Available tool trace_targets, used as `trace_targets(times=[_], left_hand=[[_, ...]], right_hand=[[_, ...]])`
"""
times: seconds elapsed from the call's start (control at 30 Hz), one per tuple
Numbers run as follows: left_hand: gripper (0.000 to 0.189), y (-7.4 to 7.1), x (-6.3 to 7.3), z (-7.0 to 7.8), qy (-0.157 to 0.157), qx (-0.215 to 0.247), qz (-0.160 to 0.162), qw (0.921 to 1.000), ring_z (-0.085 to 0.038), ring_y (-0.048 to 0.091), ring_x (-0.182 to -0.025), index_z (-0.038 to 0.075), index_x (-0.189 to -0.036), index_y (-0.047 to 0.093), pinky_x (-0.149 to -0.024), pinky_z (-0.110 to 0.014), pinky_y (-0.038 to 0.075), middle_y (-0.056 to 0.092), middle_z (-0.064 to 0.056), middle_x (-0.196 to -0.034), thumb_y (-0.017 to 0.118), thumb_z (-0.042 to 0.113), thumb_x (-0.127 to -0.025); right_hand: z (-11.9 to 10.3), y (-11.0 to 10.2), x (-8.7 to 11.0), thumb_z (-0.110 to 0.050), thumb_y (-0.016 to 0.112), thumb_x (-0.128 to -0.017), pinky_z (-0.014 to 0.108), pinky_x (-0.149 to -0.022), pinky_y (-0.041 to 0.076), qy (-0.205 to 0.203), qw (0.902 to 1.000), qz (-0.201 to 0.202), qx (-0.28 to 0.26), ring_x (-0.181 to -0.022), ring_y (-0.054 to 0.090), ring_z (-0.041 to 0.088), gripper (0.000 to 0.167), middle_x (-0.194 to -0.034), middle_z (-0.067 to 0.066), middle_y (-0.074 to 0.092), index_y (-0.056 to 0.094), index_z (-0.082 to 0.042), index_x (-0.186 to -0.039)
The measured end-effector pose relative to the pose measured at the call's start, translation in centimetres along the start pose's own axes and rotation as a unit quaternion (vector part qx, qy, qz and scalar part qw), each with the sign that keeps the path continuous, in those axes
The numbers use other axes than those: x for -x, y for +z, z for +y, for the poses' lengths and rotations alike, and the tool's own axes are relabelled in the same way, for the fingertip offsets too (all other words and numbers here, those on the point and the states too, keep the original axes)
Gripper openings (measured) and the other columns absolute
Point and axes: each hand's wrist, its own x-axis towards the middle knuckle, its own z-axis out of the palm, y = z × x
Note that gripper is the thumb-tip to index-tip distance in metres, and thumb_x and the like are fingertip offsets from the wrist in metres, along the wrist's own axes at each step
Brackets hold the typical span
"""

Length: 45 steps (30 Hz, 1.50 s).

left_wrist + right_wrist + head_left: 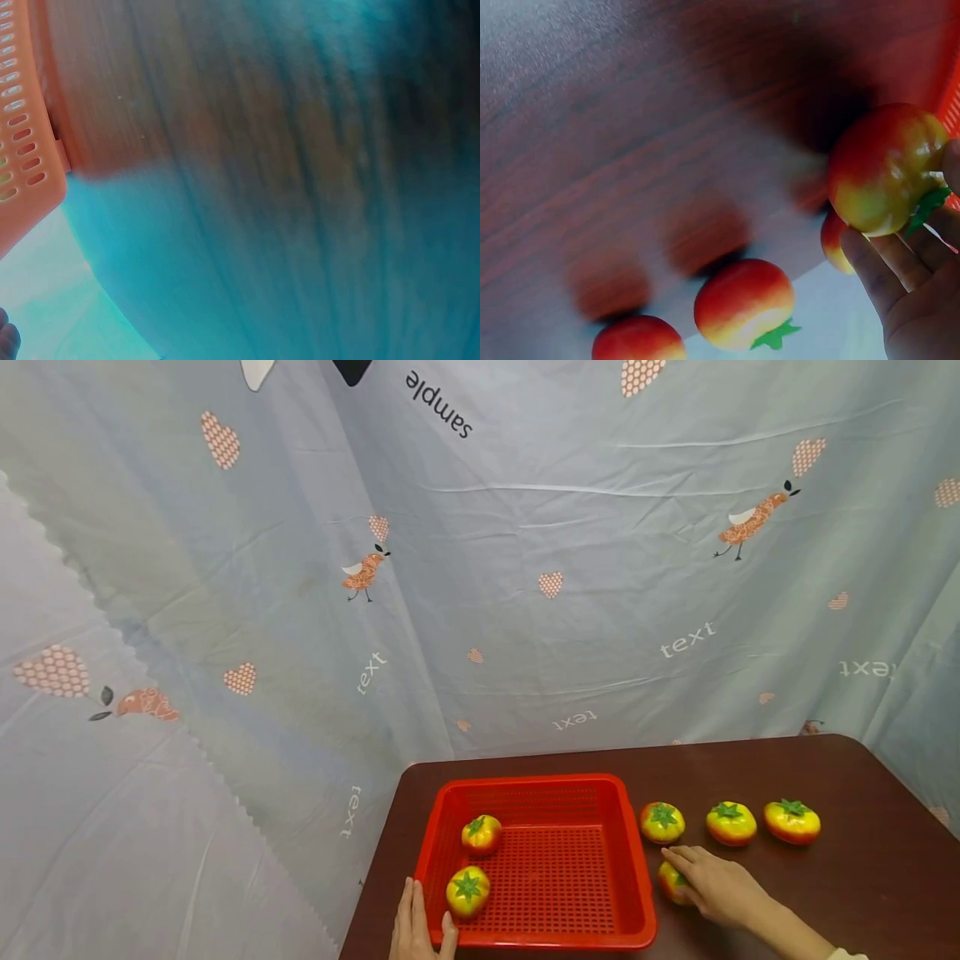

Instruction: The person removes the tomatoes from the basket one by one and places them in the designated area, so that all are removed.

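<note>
My right hand pinches a red-and-yellow toy tomato with a green leafy top, just right of the red plastic basket. In the right wrist view its thumb and fingers are on either side of that tomato. At the basket's front left corner my left hand rests with straight fingers along the outer wall, its thumb over the rim. Two more tomatoes lie inside the basket along its left side, one behind the other. The left wrist view shows mostly tabletop and the perforated basket wall.
Behind the right hand, a row of three tomatoes stands on the dark brown table: one near the basket, a middle one and a right one. A patterned grey-blue curtain hangs behind and left of the table.
</note>
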Motion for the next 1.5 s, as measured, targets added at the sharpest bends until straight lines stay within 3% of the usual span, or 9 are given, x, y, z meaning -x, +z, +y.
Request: trace_targets(times=[0.27,0.57,0.77,1.2,1.37,1.5], left_hand=[[0.070,0.3,-0.1,-0.3,0.024,0.012,0.016,0.9995,-0.044,0.062,-0.099,-0.010,-0.133,0.053,-0.070,-0.057,0.053,0.054,-0.028,-0.133,0.074,0.015,-0.071],[0.068,0.2,0.0,-0.4,0.015,0.015,0.019,0.9996,-0.044,0.061,-0.100,-0.010,-0.132,0.054,-0.069,-0.058,0.052,0.053,-0.028,-0.134,0.074,0.014,-0.071],[0.069,-0.2,-0.2,-0.1,-0.003,0.015,0.012,0.9998,-0.043,0.061,-0.100,-0.010,-0.133,0.054,-0.070,-0.058,0.053,0.053,-0.027,-0.135,0.075,0.014,-0.072],[0.069,0.0,0.1,-0.3,-0.006,0.012,0.016,0.9998,-0.043,0.061,-0.103,-0.009,-0.133,0.054,-0.072,-0.058,0.053,0.054,-0.027,-0.134,0.076,0.014,-0.071],[0.069,-0.1,-0.2,0.0,-0.009,0.001,-0.001,1.0000,-0.043,0.062,-0.102,-0.008,-0.134,0.054,-0.072,-0.058,0.053,0.053,-0.026,-0.135,0.076,0.017,-0.074],[0.069,-0.1,-0.2,0.2,-0.011,0.001,-0.001,0.9999,-0.043,0.062,-0.102,-0.009,-0.133,0.054,-0.073,-0.058,0.053,0.054,-0.027,-0.135,0.076,0.017,-0.074]], right_hand=[[-0.7,0.6,0.3,-0.022,0.076,-0.082,0.042,-0.075,0.056,0.024,0.9992,0.030,0.010,-0.107,0.065,0.029,0.049,-0.121,0.012,0.065,0.064,-0.002,-0.125],[-1.7,0.7,-0.4,-0.019,0.079,-0.079,0.045,-0.075,0.056,0.082,0.9965,0.013,-0.001,-0.107,0.065,0.031,0.050,-0.122,0.013,0.065,0.065,-0.003,-0.125],[-2.1,1.2,-0.5,-0.018,0.079,-0.079,0.043,-0.071,0.056,0.096,0.9951,0.020,-0.012,-0.112,0.062,0.030,0.051,-0.125,0.012,0.063,0.064,-0.005,-0.126],[-2.3,1.9,0.2,-0.019,0.076,-0.082,0.037,-0.065,0.056,0.104,0.9940,0.021,-0.026,-0.122,0.058,0.032,0.054,-0.135,0.013,0.059,0.061,-0.007,-0.132],[-2.3,1.7,0.6,-0.019,0.074,-0.084,0.041,-0.075,0.056,0.114,0.9925,0.024,-0.038,-0.130,0.052,0.032,0.056,-0.143,0.011,0.054,0.057,-0.008,-0.137],[-2.3,1.5,0.6,-0.018,0.073,-0.085,0.047,-0.091,0.052,0.100,0.9940,0.032,-0.032,-0.131,0.051,0.034,0.056,-0.144,0.013,0.054,0.057,-0.005,-0.137]])
